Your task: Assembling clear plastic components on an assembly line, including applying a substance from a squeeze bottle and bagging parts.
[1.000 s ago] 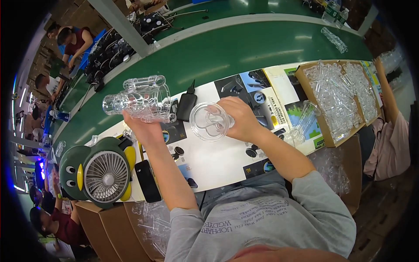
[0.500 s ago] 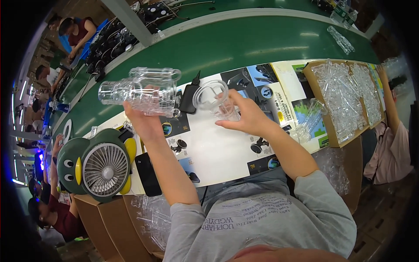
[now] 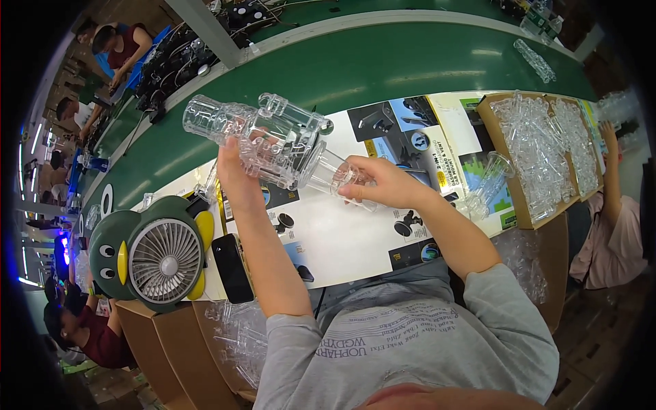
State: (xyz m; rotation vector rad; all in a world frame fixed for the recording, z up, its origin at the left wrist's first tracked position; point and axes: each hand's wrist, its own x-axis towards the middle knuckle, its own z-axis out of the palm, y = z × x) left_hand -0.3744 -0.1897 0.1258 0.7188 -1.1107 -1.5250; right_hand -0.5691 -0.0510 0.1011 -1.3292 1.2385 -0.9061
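Note:
My left hand [image 3: 236, 160] is closed around a clear plastic housing [image 3: 280, 147] with side tubes and a narrower neck toward the left. The fingers of my right hand [image 3: 389, 181] wrap a clear funnel-shaped part [image 3: 335, 171], its wide rim against the housing's right end. Whether the rim is inside the housing or only touching it, I cannot tell. Both parts are held tilted above a printed cardboard sheet [image 3: 342, 246]. Beyond my right hand, another clear part [image 3: 488, 188] lies on the sheet.
At the right, a cardboard box [image 3: 523, 212] holds many clear pieces. A green fan [image 3: 109, 236] and a black phone [image 3: 232, 268] are at the left. A clear tube [image 3: 534, 61] lies on the green table [image 3: 410, 61]. Bags of clear parts hang below the edge; other people work nearby.
The housing has tilted and moved right, toward the funnel part. My right hand has turned that part so its rim meets the housing; before, the two were apart.

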